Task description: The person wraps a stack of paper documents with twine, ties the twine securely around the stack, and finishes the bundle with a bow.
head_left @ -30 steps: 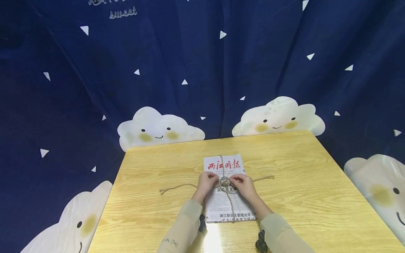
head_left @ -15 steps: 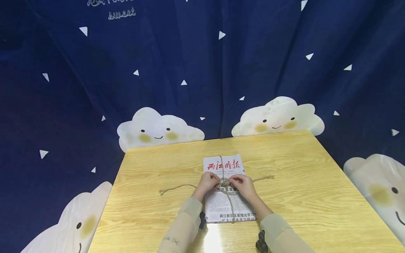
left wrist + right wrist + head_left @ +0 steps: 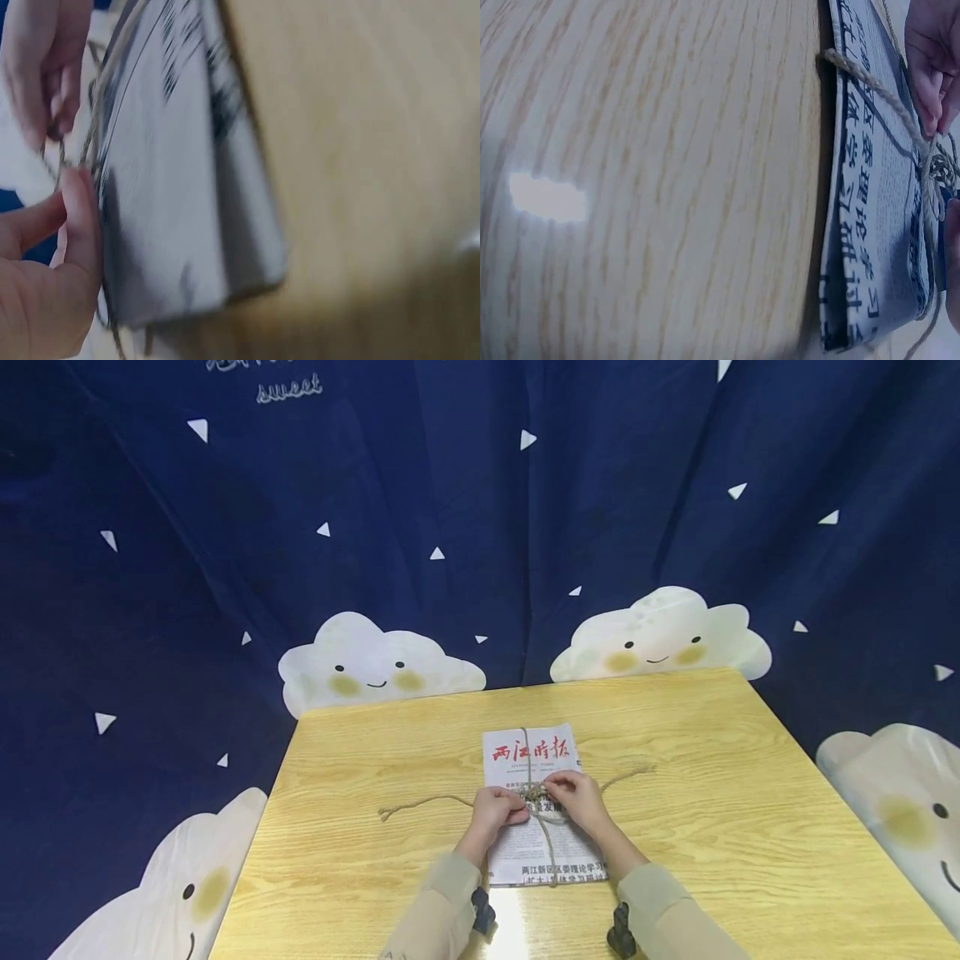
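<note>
A folded newspaper bundle (image 3: 517,852) lies on the wooden table, crossed by brown twine (image 3: 547,843) with a knot (image 3: 534,792) near its middle. My left hand (image 3: 495,817) pinches the twine just left of the knot, between thumb and fingers. On the other side, my right hand (image 3: 582,800) pinches a bit of twine at the knot. In the left wrist view, the left hand (image 3: 52,277) is close to the twine at the bundle's edge, and the right hand (image 3: 46,67) holds a small loop. The exact strands under the fingertips are hard to tell.
One loose twine end (image 3: 420,803) stretches left over the table (image 3: 360,877); another twine end (image 3: 630,773) extends right. A dark blue curtain (image 3: 420,485) with clouds hangs behind the table's far edge.
My left hand has shifted down and slightly right, with its fingers now below the knot's left side. The twine end on the right has lifted slightly. My right hand stays nearly in place.
</note>
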### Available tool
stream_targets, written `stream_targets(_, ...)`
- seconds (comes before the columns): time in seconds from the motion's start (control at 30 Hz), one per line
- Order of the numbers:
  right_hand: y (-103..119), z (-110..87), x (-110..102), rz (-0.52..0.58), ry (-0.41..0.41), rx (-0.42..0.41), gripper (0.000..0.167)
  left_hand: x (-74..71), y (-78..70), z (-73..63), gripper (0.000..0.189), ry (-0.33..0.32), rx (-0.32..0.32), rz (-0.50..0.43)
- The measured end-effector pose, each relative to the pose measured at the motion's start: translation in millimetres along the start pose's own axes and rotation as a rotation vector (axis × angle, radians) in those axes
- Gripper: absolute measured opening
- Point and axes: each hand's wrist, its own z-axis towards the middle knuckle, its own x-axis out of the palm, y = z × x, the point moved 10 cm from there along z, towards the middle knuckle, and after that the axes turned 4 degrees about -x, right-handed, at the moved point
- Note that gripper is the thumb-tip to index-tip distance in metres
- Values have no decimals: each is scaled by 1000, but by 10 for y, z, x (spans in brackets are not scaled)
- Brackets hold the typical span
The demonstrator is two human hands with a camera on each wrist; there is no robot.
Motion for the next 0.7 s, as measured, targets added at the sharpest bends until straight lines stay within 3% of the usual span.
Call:
stream_targets(0.2, -7, 3, -18, 5, -1, -5, 6, 97, 13, -14, 7, -45, 99, 94)
stream_targets(0.43, 63, -15, -21, 19, 4, -4, 8, 5, -259, 4, 11, -76, 232, 279)
stream_targets(0.57, 99, -22, -27, -7, 7, -11, 9, -23, -372, 61, 13, -83, 264, 356)
stream_targets(0.7, 139, -33, -29, -75, 13, -73, 8, 25, -376, 135, 16, -57, 263, 428)
